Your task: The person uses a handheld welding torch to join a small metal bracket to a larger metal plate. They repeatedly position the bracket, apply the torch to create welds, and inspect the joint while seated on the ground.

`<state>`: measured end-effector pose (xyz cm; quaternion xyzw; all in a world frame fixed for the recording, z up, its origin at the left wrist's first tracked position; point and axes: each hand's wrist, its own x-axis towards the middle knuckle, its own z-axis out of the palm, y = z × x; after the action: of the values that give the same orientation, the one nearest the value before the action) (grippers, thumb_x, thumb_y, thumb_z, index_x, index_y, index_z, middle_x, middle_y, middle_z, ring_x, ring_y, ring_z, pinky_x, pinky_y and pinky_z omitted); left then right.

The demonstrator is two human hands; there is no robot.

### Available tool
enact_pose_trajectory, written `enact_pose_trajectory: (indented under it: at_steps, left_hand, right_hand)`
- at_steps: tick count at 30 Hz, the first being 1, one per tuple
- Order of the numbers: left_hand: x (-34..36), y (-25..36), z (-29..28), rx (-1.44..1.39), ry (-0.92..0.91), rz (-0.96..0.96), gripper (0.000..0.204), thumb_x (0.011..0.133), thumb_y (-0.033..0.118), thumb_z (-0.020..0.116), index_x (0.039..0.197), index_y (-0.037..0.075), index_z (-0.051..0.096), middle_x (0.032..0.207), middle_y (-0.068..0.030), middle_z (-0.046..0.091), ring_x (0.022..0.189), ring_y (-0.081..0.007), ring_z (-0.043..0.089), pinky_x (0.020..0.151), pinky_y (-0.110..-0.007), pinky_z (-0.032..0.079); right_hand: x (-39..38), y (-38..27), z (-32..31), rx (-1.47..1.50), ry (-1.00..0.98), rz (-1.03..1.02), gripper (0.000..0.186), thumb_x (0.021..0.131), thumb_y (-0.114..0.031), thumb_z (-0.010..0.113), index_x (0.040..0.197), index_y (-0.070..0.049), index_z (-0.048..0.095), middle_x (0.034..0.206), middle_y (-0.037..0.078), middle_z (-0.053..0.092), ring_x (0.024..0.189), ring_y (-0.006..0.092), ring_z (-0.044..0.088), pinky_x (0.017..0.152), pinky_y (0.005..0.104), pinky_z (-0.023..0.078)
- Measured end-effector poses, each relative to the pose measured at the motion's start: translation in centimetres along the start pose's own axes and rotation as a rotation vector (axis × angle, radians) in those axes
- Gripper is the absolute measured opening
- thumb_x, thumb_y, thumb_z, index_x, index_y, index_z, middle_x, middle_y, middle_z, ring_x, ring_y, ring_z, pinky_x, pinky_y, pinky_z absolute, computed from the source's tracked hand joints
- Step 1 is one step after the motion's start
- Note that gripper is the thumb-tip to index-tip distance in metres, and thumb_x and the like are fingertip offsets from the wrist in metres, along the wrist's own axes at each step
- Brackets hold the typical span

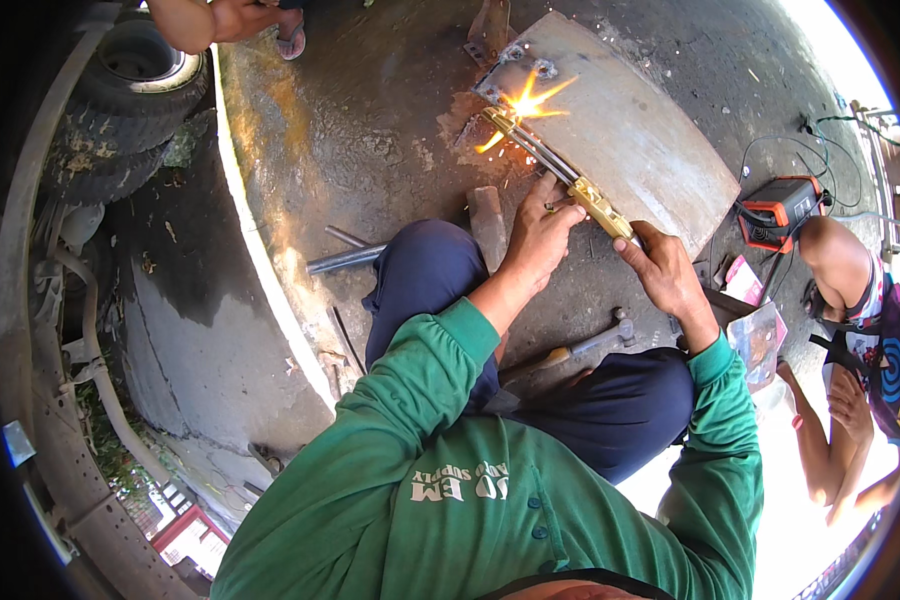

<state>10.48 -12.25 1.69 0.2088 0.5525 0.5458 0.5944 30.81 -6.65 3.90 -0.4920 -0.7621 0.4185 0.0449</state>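
Note:
A brass cutting torch (598, 207) slants up and left across the near edge of a flat steel plate (625, 130). At its tip a bright orange flame (532, 103) flares over the plate's left end, throwing sparks. My left hand (542, 232) is closed around the torch's tubes near the middle, fingers partly hidden under it. Farther back, my right hand (660, 268) grips the torch's rear end, thumb on top. Rough burnt holes mark the plate's far left corner.
A hammer (595, 340) lies between my knees, near a rusty block (487, 225) and metal pipes (345, 260). An orange-black machine (782, 212) with cables stands right, beside a seated person (860, 330). Another person's foot (291, 38) shows far left, near stacked tires (120, 110).

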Motion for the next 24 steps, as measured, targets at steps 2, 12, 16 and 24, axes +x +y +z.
enact_pose_trajectory:
  at_steps: [2,12,16,24]
  left_hand:
    - [0.01,-0.12,0.03,-0.001,0.009,0.004,0.058,0.093,0.010,0.062,0.149,0.003,0.049,0.122,-0.0128,0.070,0.047,-0.0041,0.048,0.035,-0.018,0.036]
    - [0.70,0.64,0.07,0.004,-0.013,-0.001,0.061,0.094,0.010,0.063,0.152,0.003,0.046,0.126,-0.0143,0.069,0.046,-0.0031,0.047,0.035,-0.017,0.036]
    - [0.91,0.36,-0.10,0.014,-0.024,0.005,0.060,0.094,0.010,0.062,0.152,0.002,0.046,0.128,-0.0137,0.069,0.047,-0.0031,0.047,0.036,-0.017,0.036]
    - [0.78,0.75,-0.05,0.023,-0.033,0.000,0.063,0.093,0.011,0.062,0.153,0.004,0.045,0.132,-0.0138,0.067,0.052,-0.0024,0.050,0.037,-0.017,0.038]
  right_hand:
    - [0.01,-0.04,-0.02,0.006,-0.006,0.004,0.051,0.101,-0.044,0.064,0.115,0.005,0.067,0.077,0.027,0.066,0.077,0.0411,0.070,0.073,0.0473,0.051]
    - [0.81,-0.11,-0.16,-0.004,0.006,0.013,0.050,0.101,-0.043,0.064,0.115,0.004,0.068,0.078,0.026,0.067,0.077,0.0404,0.069,0.074,0.0467,0.051]
    - [0.83,-0.38,-0.31,-0.005,-0.002,0.031,0.050,0.101,-0.043,0.064,0.115,0.005,0.068,0.077,0.026,0.067,0.076,0.0392,0.069,0.073,0.0465,0.051]
    - [0.87,0.15,-0.06,0.015,0.019,0.006,0.050,0.101,-0.043,0.064,0.116,0.005,0.068,0.076,0.025,0.067,0.075,0.0383,0.069,0.072,0.0461,0.051]
